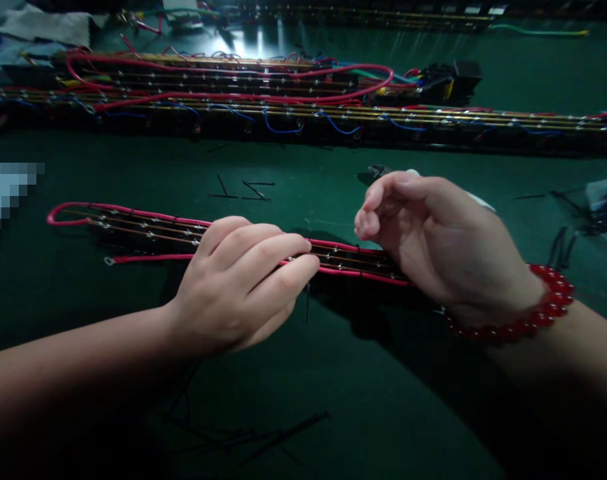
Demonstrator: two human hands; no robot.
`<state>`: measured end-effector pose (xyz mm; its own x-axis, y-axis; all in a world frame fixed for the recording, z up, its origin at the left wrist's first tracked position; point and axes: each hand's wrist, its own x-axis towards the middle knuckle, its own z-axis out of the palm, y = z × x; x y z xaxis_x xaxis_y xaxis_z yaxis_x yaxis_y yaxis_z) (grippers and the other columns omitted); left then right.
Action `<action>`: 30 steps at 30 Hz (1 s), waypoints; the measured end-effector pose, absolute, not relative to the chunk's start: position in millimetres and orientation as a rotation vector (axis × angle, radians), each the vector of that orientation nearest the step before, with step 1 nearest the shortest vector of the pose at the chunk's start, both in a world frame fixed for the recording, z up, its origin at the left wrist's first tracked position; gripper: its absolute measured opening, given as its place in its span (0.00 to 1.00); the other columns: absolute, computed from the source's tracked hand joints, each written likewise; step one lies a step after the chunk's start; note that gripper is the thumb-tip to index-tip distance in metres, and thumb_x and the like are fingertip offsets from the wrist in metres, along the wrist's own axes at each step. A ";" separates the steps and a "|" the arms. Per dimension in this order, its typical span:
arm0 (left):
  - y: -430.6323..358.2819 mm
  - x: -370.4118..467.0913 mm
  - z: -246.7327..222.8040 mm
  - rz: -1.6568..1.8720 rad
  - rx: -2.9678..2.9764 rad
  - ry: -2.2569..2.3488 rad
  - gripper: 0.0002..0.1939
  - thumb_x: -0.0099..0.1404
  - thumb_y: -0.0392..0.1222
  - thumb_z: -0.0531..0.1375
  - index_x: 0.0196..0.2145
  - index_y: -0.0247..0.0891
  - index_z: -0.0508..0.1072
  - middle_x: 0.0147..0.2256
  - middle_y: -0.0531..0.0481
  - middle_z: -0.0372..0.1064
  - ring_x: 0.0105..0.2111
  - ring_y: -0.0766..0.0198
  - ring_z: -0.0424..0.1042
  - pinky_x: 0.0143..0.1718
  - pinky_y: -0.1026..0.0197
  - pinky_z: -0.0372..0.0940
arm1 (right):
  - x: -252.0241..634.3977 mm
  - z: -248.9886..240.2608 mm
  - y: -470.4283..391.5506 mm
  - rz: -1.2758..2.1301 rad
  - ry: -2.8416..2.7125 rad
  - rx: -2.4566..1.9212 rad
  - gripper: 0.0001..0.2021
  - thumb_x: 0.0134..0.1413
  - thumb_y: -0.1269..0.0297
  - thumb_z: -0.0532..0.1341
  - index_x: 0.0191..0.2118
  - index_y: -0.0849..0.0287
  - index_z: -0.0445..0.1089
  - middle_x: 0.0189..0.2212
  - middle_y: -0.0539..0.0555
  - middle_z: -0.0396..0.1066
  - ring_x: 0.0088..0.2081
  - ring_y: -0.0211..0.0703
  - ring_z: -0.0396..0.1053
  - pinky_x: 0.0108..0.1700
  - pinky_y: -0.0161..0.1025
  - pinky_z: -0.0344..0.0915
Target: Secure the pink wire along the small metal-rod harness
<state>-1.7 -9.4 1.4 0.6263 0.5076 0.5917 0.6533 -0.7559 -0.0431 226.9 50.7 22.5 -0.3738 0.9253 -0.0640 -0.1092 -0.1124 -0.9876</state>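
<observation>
A long dark strip assembly point(176, 230) with copper-coloured rods lies across the green table. A red cable point(153, 258) with a ring terminal runs along its near edge and loops round at the left end. My left hand point(243, 287) is wrapped over the middle of the strip, its fingertips pressed on the rods and cable. Over the strip's right part is my right hand point(428, 233), palm turned inward and fingers curled, with a white-handled cutter point(378, 171) partly hidden behind it. Whether the right fingers hold anything is too small to tell.
Longer wired assemblies point(283, 113) with red and blue wires stretch across the back. Black cable ties point(256, 437) lie scattered at the front, and several short cut pieces point(256, 183) are beyond the strip. More black ties point(563, 247) are at the right.
</observation>
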 end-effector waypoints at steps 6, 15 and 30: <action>-7.8 4.5 0.8 -0.603 -2.600 -1.333 0.19 0.67 0.41 0.58 0.54 0.33 0.65 0.52 0.38 0.70 0.52 0.47 0.70 0.53 0.43 0.63 | 226.1 22.4 49.8 1.546 -1.404 -0.997 0.13 0.64 0.64 0.52 0.29 0.58 0.68 0.25 0.49 0.65 0.29 0.36 0.66 0.37 0.36 0.67; -6.7 4.1 0.9 -0.514 -2.663 -1.363 0.17 0.69 0.40 0.54 0.54 0.32 0.65 0.46 0.39 0.72 0.48 0.48 0.71 0.52 0.43 0.63 | 216.8 13.9 26.3 0.465 -2.447 -0.857 0.08 0.61 0.68 0.58 0.42 0.64 0.72 0.39 0.58 0.74 0.42 0.46 0.68 0.44 0.43 0.67; -8.4 -0.4 1.4 -0.655 -2.683 -1.035 0.16 0.65 0.37 0.60 0.50 0.33 0.69 0.51 0.40 0.72 0.52 0.50 0.71 0.55 0.45 0.64 | 218.4 9.7 27.8 0.319 -2.658 -0.820 0.13 0.60 0.69 0.57 0.49 0.67 0.70 0.49 0.63 0.70 0.46 0.53 0.70 0.46 0.48 0.71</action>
